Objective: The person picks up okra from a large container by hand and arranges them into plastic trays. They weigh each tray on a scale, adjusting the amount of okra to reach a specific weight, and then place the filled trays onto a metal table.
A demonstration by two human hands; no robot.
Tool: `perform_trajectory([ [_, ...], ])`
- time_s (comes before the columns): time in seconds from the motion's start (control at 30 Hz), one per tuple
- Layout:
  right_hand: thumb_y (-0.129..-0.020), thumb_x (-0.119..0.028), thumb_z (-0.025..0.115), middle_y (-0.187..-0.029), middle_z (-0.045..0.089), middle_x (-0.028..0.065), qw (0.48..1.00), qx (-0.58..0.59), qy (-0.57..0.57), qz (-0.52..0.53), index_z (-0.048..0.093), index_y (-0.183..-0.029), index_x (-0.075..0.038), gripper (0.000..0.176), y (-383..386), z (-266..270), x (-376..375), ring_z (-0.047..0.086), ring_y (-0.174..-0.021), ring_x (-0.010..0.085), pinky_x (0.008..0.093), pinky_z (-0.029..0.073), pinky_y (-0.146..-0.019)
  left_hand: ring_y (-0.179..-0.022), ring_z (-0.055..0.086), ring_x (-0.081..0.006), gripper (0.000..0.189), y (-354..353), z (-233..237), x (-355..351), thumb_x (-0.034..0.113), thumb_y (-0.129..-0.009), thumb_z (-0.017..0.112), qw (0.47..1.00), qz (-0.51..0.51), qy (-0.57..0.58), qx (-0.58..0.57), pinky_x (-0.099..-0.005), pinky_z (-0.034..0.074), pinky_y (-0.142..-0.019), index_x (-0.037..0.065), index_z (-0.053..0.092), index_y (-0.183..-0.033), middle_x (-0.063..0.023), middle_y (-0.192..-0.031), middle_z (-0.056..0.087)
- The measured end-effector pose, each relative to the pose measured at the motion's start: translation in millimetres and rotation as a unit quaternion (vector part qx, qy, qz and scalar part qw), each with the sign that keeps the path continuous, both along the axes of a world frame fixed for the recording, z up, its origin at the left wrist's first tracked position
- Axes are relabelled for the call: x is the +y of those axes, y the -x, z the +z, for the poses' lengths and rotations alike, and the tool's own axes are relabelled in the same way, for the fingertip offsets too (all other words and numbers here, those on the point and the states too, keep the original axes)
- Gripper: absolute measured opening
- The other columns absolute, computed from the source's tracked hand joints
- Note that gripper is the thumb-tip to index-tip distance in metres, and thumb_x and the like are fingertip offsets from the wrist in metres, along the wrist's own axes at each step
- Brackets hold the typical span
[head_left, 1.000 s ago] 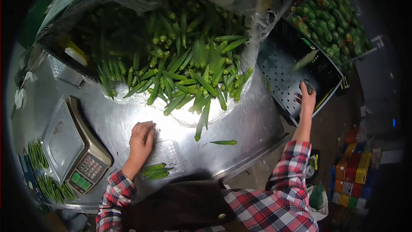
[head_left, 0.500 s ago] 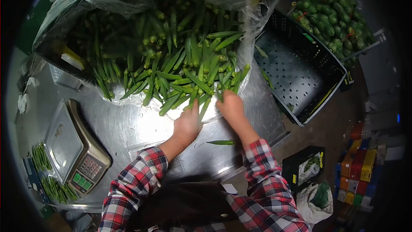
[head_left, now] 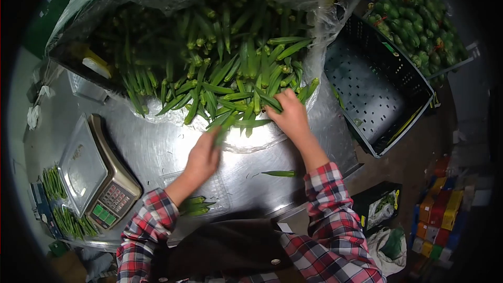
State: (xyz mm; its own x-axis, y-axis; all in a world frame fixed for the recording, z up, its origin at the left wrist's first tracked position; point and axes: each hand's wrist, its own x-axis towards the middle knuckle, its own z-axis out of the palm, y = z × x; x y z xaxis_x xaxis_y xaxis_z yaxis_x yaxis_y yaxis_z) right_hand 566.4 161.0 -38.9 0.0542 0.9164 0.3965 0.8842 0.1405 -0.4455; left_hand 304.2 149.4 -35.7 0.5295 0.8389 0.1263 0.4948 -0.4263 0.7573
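Note:
A big heap of green okra [head_left: 230, 68] spills from a plastic-lined box onto the metal table. My left hand [head_left: 203, 156], a bit blurred, is closed around okra pods [head_left: 226, 124] just below the heap's front edge. At that edge my right hand [head_left: 287, 115] pinches an okra pod [head_left: 269, 100], its fingertips among the others. Under my left forearm lies a clear plastic tray [head_left: 222, 191] with several okra pods [head_left: 196, 207] in it, partly hidden by the arm. One loose okra pod [head_left: 279, 173] rests on the table to the right of the tray.
A digital scale [head_left: 107, 178] stands at the left, with bundles of long green vegetables [head_left: 73, 222] beyond it. Clear plastic film [head_left: 322, 36] hangs around the box. To the right is a black perforated crate [head_left: 377, 89], with netted green produce [head_left: 414, 31] behind it.
My left hand has drawn back from the heap, down and left, with okra in it. My right hand has moved slightly up into the heap's edge. Okra in the tray now shows.

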Motion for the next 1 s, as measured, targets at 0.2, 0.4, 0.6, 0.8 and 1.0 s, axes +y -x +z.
perform_trajectory([
  [0.2,-0.066,-0.015,0.065,-0.092,0.051,0.0100,0.986,-0.061,0.076,0.139,0.055,-0.095,-0.003,0.033,24.0,-14.3,-19.3,0.052,-0.089,0.0268,0.0386,0.048,-0.069,-0.096,0.050,-0.0339,0.047,0.5,-22.6,35.4,0.007,-0.074,0.057,0.985,0.038,-0.059,0.156,-0.0405,0.044,-0.084,0.001,0.045,-0.119,-0.0188,-0.097,0.052],
  [0.4,-0.062,-0.013,0.065,-0.089,0.054,0.0108,0.983,-0.083,0.160,0.025,0.054,-0.089,-0.003,0.031,47.0,-17.9,-24.2,0.054,-0.085,0.0279,0.0378,0.050,-0.066,-0.089,0.054,-0.0362,0.044,-20.2,-26.4,46.6,0.012,-0.071,0.062,0.975,0.067,-0.074,0.198,-0.0433,0.046,-0.075,-0.001,0.048,-0.110,-0.0186,-0.091,0.055],
  [0.6,-0.063,-0.019,0.066,-0.084,0.056,0.0168,0.989,0.011,0.148,0.026,0.053,-0.082,-0.001,0.029,34.7,-13.5,-30.9,0.055,-0.081,0.0349,0.0414,0.047,-0.068,-0.088,0.060,-0.0314,0.044,34.8,-3.5,53.0,0.017,-0.076,0.066,0.992,-0.047,0.112,0.030,-0.0346,0.047,-0.078,0.004,0.051,-0.115,-0.0189,-0.098,0.061],
  [0.8,-0.064,-0.021,0.069,-0.084,0.058,0.0168,0.941,0.096,0.296,0.131,0.056,-0.089,-0.001,0.034,83.2,34.3,-61.3,0.057,-0.078,0.0327,0.0376,0.046,-0.068,-0.094,0.059,-0.0208,0.046,116.0,24.2,-37.6,0.018,-0.075,0.071,0.936,-0.131,0.311,0.095,-0.0319,0.044,-0.085,0.004,0.054,-0.115,-0.0124,-0.102,0.062],
  [1.0,-0.064,-0.022,0.067,-0.082,0.058,0.0152,0.925,0.069,0.231,0.295,0.056,-0.085,-0.001,0.031,153.5,11.2,-70.9,0.058,-0.079,0.0316,0.0387,0.048,-0.071,-0.101,0.052,-0.0245,0.040,157.0,18.7,-70.2,0.014,-0.077,0.065,0.991,0.043,0.089,0.087,-0.0316,0.040,-0.088,0.003,0.052,-0.113,-0.0127,-0.107,0.054],
])
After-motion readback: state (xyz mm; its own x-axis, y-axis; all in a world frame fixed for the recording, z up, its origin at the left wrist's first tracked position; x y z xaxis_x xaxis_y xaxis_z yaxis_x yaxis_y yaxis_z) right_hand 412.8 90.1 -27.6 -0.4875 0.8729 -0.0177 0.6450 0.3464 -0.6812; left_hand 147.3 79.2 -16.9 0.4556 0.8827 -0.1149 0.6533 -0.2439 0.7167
